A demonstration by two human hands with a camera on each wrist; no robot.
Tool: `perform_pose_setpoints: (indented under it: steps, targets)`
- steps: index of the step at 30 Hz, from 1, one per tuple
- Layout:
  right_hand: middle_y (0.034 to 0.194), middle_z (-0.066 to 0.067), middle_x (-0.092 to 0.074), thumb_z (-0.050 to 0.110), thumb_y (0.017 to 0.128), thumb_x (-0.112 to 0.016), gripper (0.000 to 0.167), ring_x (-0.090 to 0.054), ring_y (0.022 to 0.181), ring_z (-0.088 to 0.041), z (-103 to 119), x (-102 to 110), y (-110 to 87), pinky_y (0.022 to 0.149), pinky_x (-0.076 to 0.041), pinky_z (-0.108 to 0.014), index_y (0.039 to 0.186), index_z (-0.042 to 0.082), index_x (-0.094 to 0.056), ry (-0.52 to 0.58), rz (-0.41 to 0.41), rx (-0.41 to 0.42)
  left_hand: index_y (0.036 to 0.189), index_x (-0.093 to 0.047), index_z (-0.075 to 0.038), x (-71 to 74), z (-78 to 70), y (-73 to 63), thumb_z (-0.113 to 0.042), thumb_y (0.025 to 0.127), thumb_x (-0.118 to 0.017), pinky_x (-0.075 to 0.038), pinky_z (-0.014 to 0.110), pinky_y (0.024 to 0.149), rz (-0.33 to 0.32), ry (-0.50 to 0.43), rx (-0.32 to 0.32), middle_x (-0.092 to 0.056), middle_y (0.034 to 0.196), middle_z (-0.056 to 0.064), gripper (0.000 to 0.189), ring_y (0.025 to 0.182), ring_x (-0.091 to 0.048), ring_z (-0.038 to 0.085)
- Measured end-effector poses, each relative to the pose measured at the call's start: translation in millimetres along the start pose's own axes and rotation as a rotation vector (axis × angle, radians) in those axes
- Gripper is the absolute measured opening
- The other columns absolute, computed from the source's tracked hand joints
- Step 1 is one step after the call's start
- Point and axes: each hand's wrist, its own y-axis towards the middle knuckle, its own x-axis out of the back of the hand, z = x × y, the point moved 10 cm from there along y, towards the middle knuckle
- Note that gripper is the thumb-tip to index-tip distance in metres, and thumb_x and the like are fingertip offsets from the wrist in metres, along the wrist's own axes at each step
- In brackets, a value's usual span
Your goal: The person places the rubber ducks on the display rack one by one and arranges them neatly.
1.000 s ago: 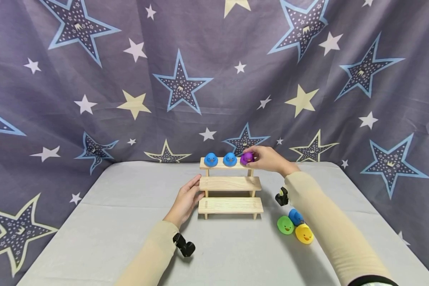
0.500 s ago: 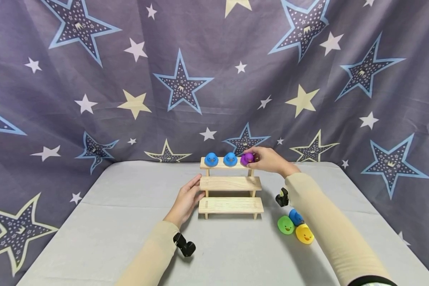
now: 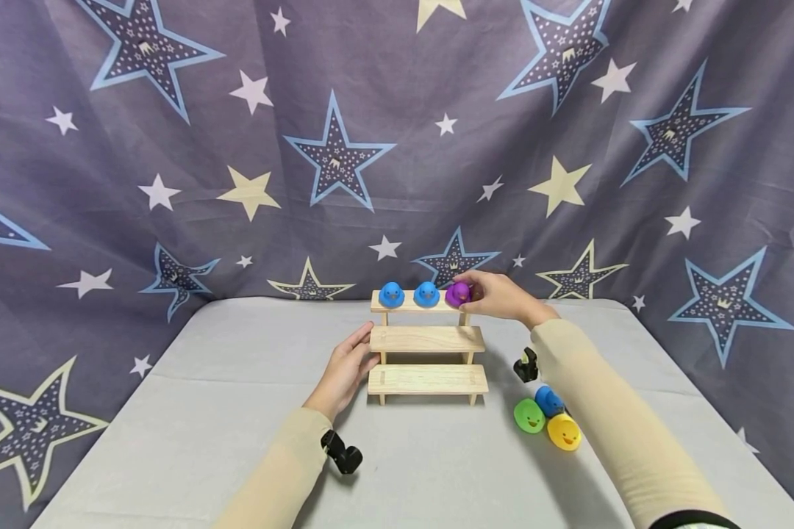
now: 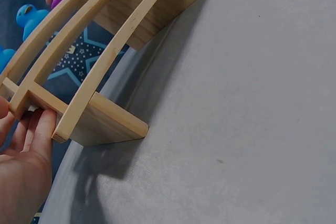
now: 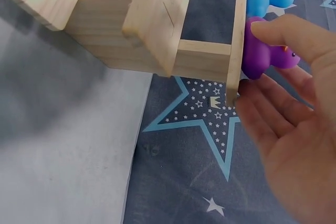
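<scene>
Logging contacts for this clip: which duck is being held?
The only purple duck, right end of the top shelf; it alone is pinched, by the right hand.

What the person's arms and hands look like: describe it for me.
Both arms have long, plain cream sleeves: left sleeve, right sleeve. Each wrist carries a small black device: left device, right device. A black band crosses the right arm. The left hand and right hand wear no gloves.

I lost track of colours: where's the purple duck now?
In the head view, the purple duck sits at the right end of the stand's top shelf, beside a blue duck, held by the right hand.
</scene>
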Motion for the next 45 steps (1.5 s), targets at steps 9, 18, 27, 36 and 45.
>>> perform_pose_setpoints:
  steps: [9, 18, 27, 36, 45]
  targets:
    - [0.126, -0.019, -0.064, 0.012, 0.086, -0.076, 0.061, -0.062, 0.114, -0.035, -6.9, 5.0, -9.9, 0.102, -0.052, -0.050, 0.140, -0.002, -0.053, 0.018, 0.001, 0.018, 0.156, -0.030, -0.002, 0.7, 0.8, 1.4, -0.003, 0.102, -0.041, -0.042, 0.035, 0.113, 0.002, 0.001, 0.000, -0.034, 0.156, 0.018, 0.055, 0.141, -0.038, 0.031]
    - [0.133, -0.024, -0.057, 0.016, 0.089, -0.074, 0.061, -0.057, 0.120, -0.039, -11.4, 11.7, -26.0, 0.105, -0.049, -0.052, 0.142, -0.003, -0.050, -0.003, 0.013, 0.020, 0.156, -0.030, -0.002, -1.0, -0.8, -0.2, -0.003, 0.102, -0.041, -0.042, 0.036, 0.113, 0.001, -0.006, -0.003, -0.035, 0.155, 0.018, 0.056, 0.140, -0.039, 0.032]
    - [0.132, -0.024, -0.057, 0.018, 0.091, -0.073, 0.061, -0.058, 0.120, -0.039, -17.3, 12.5, -46.7, 0.104, -0.050, -0.055, 0.143, -0.003, -0.049, -0.012, 0.058, 0.005, 0.156, -0.030, -0.001, 0.2, 0.5, -0.5, -0.002, 0.101, -0.041, -0.041, 0.037, 0.114, -0.003, -0.006, -0.004, -0.035, 0.154, 0.020, 0.056, 0.140, -0.039, 0.032]
    - [0.131, -0.022, -0.059, 0.023, 0.091, -0.073, 0.060, -0.059, 0.118, -0.038, -20.5, 10.5, -70.6, 0.101, -0.052, -0.055, 0.141, -0.001, -0.051, -0.008, 0.080, 0.004, 0.156, -0.030, -0.002, -0.7, 0.8, 0.1, -0.002, 0.102, -0.041, -0.041, 0.037, 0.114, 0.008, -0.008, -0.002, -0.033, 0.156, 0.019, 0.056, 0.141, -0.037, 0.032]
    - [0.129, -0.021, -0.062, 0.021, 0.091, -0.074, 0.055, -0.062, 0.114, -0.038, -24.2, 9.7, -81.2, 0.100, -0.052, -0.056, 0.136, -0.004, -0.055, 0.005, 0.079, 0.048, 0.156, -0.031, -0.002, 0.5, 0.7, -0.9, -0.003, 0.103, -0.041, -0.040, 0.038, 0.115, -0.001, -0.002, 0.007, -0.035, 0.154, 0.019, 0.054, 0.141, -0.038, 0.033]
